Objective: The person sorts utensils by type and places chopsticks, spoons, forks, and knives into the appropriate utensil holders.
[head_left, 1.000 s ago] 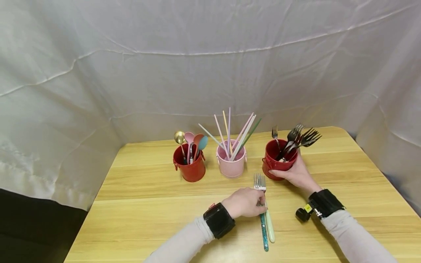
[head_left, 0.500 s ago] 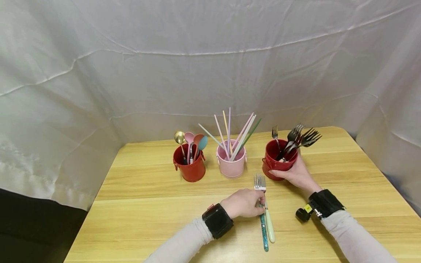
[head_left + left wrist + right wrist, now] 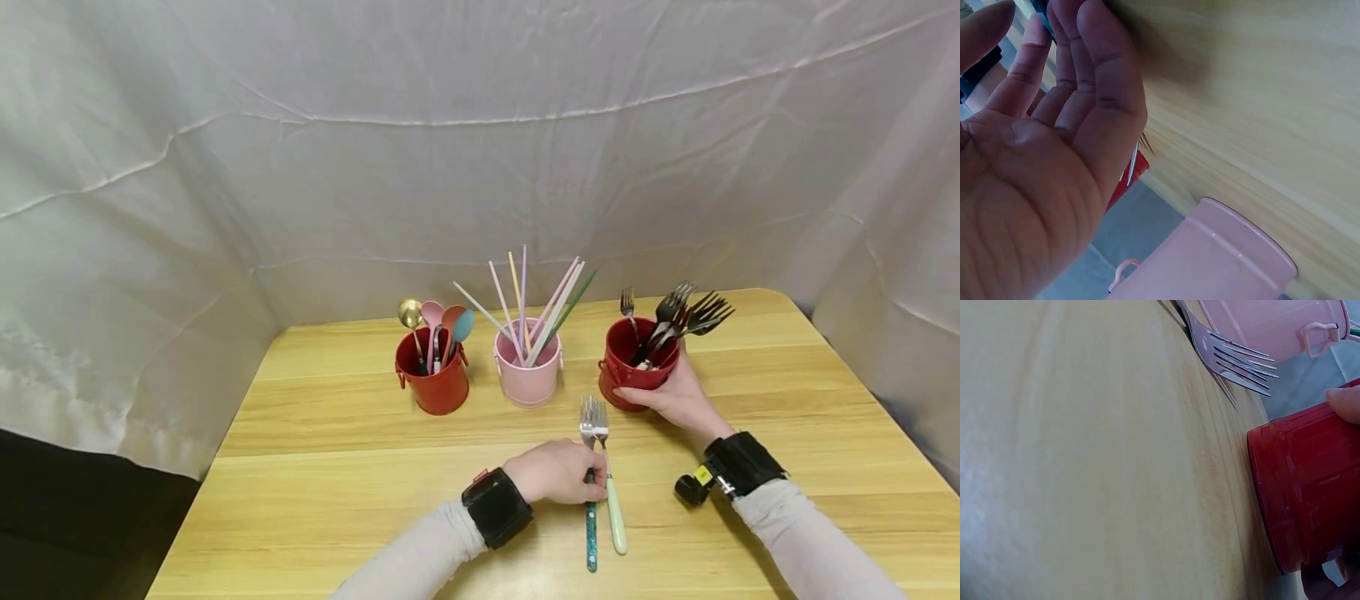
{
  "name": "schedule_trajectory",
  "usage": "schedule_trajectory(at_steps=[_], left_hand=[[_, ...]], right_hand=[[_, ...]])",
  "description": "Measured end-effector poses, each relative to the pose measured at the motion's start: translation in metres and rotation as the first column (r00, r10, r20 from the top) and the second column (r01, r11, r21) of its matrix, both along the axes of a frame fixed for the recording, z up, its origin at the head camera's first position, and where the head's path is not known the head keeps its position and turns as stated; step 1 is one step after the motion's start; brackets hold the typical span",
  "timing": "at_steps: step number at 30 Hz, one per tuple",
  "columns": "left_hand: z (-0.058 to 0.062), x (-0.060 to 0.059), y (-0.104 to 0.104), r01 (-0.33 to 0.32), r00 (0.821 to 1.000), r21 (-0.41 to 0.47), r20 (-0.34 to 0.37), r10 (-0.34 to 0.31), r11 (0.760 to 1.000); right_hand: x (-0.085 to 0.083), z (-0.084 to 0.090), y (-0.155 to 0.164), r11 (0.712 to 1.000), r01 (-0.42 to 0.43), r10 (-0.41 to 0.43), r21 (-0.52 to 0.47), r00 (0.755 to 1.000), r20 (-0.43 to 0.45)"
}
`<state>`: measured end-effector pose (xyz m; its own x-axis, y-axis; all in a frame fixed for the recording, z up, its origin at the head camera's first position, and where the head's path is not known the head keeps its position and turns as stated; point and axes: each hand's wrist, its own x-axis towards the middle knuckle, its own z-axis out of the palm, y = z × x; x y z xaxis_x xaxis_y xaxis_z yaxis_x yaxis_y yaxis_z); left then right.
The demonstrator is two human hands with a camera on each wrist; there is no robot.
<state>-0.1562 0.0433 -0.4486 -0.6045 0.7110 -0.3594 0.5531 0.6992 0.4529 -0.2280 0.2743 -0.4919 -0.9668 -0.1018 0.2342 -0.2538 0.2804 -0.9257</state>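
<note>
Near the table's middle, my left hand (image 3: 557,472) pinches a fork with a teal speckled handle (image 3: 591,537). In the left wrist view its fingers (image 3: 1107,69) curl, with a bit of the teal handle at their tips. Close beside that fork lies another fork with a pale green handle (image 3: 616,517); their tines sit side by side, pointing away from me. My right hand (image 3: 682,398) grips a red bucket (image 3: 621,377) from its right side, thumb across the front. Several dark forks (image 3: 670,308) stand in this bucket, tines up. The right wrist view shows the red bucket (image 3: 1310,481) large.
A pink bucket (image 3: 528,387) holding several coloured sticks (image 3: 523,292) stands left of the gripped bucket. Further left is another red bucket (image 3: 441,396) with several spoons (image 3: 431,313). A grey cloth (image 3: 480,183) hangs behind the wooden table (image 3: 322,483).
The teal fork's handle end has swung left, so the fork lies straighter and its head has parted slightly from the other fork's. My left hand shifted slightly towards me; the right hand stayed.
</note>
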Motion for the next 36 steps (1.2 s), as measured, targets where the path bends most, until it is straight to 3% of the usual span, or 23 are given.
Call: schedule_trajectory(at_steps=[19,26,36], left_hand=[[-0.004,0.003,-0.004,-0.032,0.999,0.040,-0.043,0.033,0.999],[-0.009,0.004,-0.007,-0.103,0.991,0.055,-0.081,0.108,0.993],[-0.015,0.001,-0.013,-0.222,0.975,0.201,0.030,0.220,0.954]], right_hand=[[0.001,0.001,-0.001,1.000,-0.006,0.006,-0.007,1.000,-0.008],[-0.001,-0.003,0.001,1.000,-0.008,0.008,-0.024,1.000,-0.027],[-0.002,-0.004,0.002,0.999,-0.018,0.016,-0.036,0.999,-0.037]])
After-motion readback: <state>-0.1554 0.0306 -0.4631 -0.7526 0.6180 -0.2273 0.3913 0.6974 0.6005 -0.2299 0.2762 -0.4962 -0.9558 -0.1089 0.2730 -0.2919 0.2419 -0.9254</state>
